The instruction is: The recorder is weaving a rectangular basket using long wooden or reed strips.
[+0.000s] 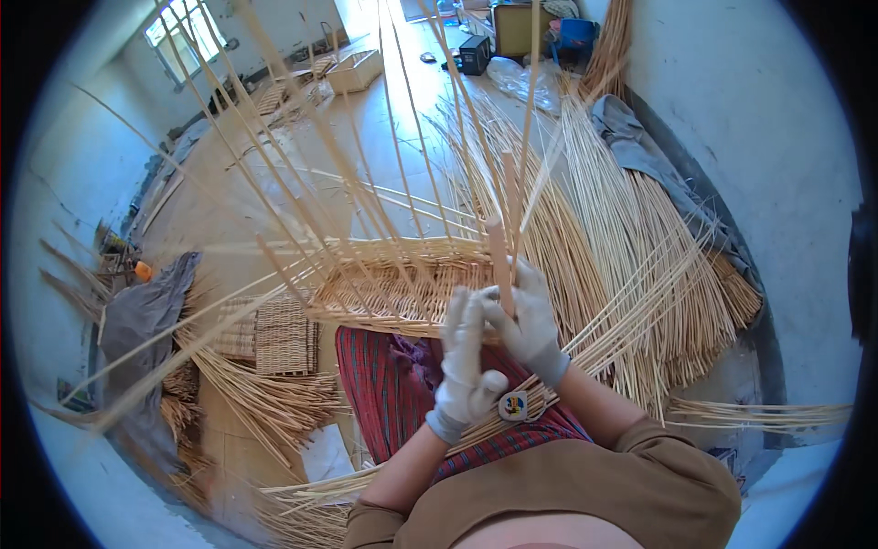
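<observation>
A shallow rectangular wicker basket (393,316) with a woven base and low sides lies across my lap. Long thin canes (402,128) stand up from its sides. My right hand (532,325), in a white glove, is at the basket's right end, its fingers closed around a flat wooden post (499,256) there. Some of its grip is hidden behind the post. My left hand (468,366), gloved too, is raised in front of the near right corner. Its fingers are stretched out with the thumb apart, and nothing shows in it.
Large heaps of peeled canes (631,265) spread on the right. Woven panels (285,337) and a cane bundle (265,393) lie at left, beside grey cloth (137,339). A striped red cloth (375,384) covers my lap. Farther back are a box (355,71) and a blue chair (576,35).
</observation>
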The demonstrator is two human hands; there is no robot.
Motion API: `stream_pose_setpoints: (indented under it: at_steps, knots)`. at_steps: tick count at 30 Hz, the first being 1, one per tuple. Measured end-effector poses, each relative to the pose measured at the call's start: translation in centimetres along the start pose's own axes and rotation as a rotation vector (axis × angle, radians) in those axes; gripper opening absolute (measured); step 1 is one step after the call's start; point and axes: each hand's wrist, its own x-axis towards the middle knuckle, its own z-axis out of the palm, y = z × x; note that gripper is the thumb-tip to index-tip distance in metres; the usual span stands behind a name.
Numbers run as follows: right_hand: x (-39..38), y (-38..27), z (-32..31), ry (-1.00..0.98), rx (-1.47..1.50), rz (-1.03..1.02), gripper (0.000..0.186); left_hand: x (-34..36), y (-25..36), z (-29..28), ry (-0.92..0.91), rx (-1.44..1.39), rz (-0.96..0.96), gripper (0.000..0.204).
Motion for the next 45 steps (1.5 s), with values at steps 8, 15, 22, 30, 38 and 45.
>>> stream_pose_setpoints:
  at_steps: [8, 15, 22, 30, 38, 45]
  knots:
    - [2.4, 10.0, 1.2, -0.063, 0.588, 0.225, 0.026, -3.5, -10.1, -17.1, 0.879, 0.784, -0.236, 0.053]
    - [7.5, 12.5, 8.8, -0.205, 0.795, 0.659, 0.032, -2.9, -12.9, -19.6, 0.693, 0.100, -0.676, 0.039]
    - [9.6, 17.1, 16.6, -0.371, 0.555, 0.755, 0.044, -7.8, -28.0, -21.5, 0.715, -0.086, -0.977, 0.065]
    - [9.0, 16.4, 17.8, -0.252, 0.808, 0.823, 0.037, -8.9, -27.0, -19.7, 0.899, -0.196, -0.821, 0.070]
    - [7.2, 15.1, 17.5, -0.142, 0.489, 0.504, 0.035, -10.1, -27.6, -19.2, 1.013, -0.022, -0.733, 0.079]
    - [10.3, 9.5, 11.9, -0.050, 0.838, 0.620, 0.031, -5.7, -18.8, -21.3, 1.040, 0.028, -0.640, 0.018]
